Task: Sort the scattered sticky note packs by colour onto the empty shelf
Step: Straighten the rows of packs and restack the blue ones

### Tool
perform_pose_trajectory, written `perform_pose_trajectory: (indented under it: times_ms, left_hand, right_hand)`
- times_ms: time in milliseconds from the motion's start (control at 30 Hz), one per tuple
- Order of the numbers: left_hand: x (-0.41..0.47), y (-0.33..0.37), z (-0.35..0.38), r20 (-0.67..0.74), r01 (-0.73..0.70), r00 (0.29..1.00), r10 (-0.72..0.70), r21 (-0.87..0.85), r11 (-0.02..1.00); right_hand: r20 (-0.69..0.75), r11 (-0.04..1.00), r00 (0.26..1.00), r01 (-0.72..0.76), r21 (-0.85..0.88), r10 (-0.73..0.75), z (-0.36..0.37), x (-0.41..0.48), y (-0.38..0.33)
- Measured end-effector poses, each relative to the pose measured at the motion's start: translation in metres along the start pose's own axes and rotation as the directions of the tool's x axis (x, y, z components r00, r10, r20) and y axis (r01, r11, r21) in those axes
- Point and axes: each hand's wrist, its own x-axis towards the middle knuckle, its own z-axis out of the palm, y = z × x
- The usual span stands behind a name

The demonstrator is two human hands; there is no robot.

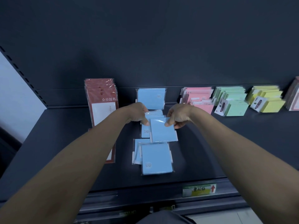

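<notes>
A dark grey garment (161, 219) is showing at 6 o'clock, closest in, and from either side of it two bare forearms are stretching up over the dark blue metal shelf (64, 143). The left hand (139, 114) is keeping a narrow grip, fingers curled and thumb on top, on the upper edge of a pale blue sticky note pack in clear wrap (145, 133). The right hand (178, 117) is pinching, thumb against forefinger, the top right corner of a second square blue sticky note pack (163, 131), which is overlapping the first on its 3 o'clock side; whether its lower edge is touching the shelf I cannot tell. At 6 o'clock from the hands a small stack of blue packs (156, 159) is lying flat, and at 12 o'clock a single blue pack (151, 98) is leaning on the back panel. At 9 o'clock tall red-brown packs with Chinese lettering (102, 94) are standing upright. Toward 3 o'clock along the back, pink packs (200, 97), green packs (233, 101) and yellow packs (268, 101) are sitting in separate piles, somewhat blurred. A green and yellow price label (199, 189) is sitting on the shelf's front rail at 5 o'clock
</notes>
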Motion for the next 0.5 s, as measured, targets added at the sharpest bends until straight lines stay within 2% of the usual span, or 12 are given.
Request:
perform_pose_trajectory:
  times_ms: [100,300,500]
  left_hand:
    - [-0.002,-0.001,-0.005,-0.019,-0.025,1.000,0.023,-0.100,0.995]
    - [0.002,-0.005,-0.014,-0.233,-0.155,0.969,0.084,-0.305,0.940]
    - [0.005,-0.013,-0.016,-0.385,-0.257,0.918,0.097,-0.392,0.883]
  right_hand:
    - [-0.042,1.000,0.999,0.028,-0.001,-0.028,0.000,0.002,-0.002]
    - [-0.237,0.976,0.961,0.177,0.128,-0.143,0.002,0.017,-0.006]
    - [-0.382,0.938,0.899,0.299,0.174,-0.216,0.004,0.032,-0.008]
